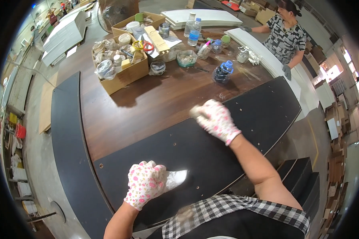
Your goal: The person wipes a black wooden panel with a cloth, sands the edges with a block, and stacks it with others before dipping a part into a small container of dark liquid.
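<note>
Both my hands wear white gloves with pink spots. My left hand (145, 184) is closed around a white, shiny crumpled piece (176, 179); whether it is cloth or plastic I cannot make out. It lies low over the near left part of a long black board (195, 149) with small drilled holes. Above the board's far edge is my right hand (218, 120), fingers curled in, with a blurred pale tip at its left side. What that hand holds, if anything, is too smeared to name.
A second black board (66, 131) stands along the left. On the brown table (119, 123) are a cardboard box (125, 79) of supplies, a blue-capped bottle (223, 72) and a water bottle (194, 32). At the right, a gloved co-worker (285, 40) touches stacked white panels (263, 57).
</note>
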Available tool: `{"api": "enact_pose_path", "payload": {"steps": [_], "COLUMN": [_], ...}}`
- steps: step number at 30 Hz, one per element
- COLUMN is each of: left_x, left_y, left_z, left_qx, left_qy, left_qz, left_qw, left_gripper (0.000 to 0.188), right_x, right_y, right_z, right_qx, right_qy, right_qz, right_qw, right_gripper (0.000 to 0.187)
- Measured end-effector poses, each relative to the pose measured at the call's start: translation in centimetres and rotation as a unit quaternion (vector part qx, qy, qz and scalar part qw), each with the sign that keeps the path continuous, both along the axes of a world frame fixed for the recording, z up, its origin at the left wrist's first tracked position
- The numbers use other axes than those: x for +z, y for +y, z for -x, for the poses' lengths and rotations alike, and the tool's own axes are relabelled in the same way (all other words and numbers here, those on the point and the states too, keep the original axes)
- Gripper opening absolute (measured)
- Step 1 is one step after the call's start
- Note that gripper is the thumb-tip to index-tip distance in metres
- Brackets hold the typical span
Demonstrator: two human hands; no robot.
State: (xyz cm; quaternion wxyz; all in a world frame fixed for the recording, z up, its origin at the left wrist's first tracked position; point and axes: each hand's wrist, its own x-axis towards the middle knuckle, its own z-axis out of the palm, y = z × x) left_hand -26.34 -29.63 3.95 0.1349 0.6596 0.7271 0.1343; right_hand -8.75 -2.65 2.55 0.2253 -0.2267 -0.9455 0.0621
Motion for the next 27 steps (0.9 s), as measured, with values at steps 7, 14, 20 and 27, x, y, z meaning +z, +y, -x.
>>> {"api": "enact_pose_path", "payload": {"steps": [7, 14, 20, 27], "left_x": [0.1, -0.3, 0.0, 0.1], "left_y": [4.7, 7.9, 20.7, 29.8], "left_z": [-2.9, -7.3, -18.3, -25.8], "left_qx": [-0.035, 0.007, -0.055, -0.014], "left_qy": [0.034, 0.034, 0.033, 0.052], "left_qz": [0.031, 0.007, -0.026, -0.045], "left_qw": [0.998, 0.999, 0.998, 0.998], "left_gripper": [0.014, 0.015, 0.015, 0.017], "right_x": [0.6, 1.6, -2.0, 1.3], "right_y": [4.0, 15.4, 15.5, 32.8], "right_z": [-3.3, -13.4, -11.8, -27.0], "right_qx": [0.009, -0.178, 0.077, -0.089], "right_qy": [0.05, -0.178, -0.02, -0.121], "right_qz": [-0.033, -0.04, -0.021, -0.036], "right_qw": [0.998, 0.967, 0.997, 0.988], "right_gripper": [0.008, 0.017, 0.012, 0.014]}}
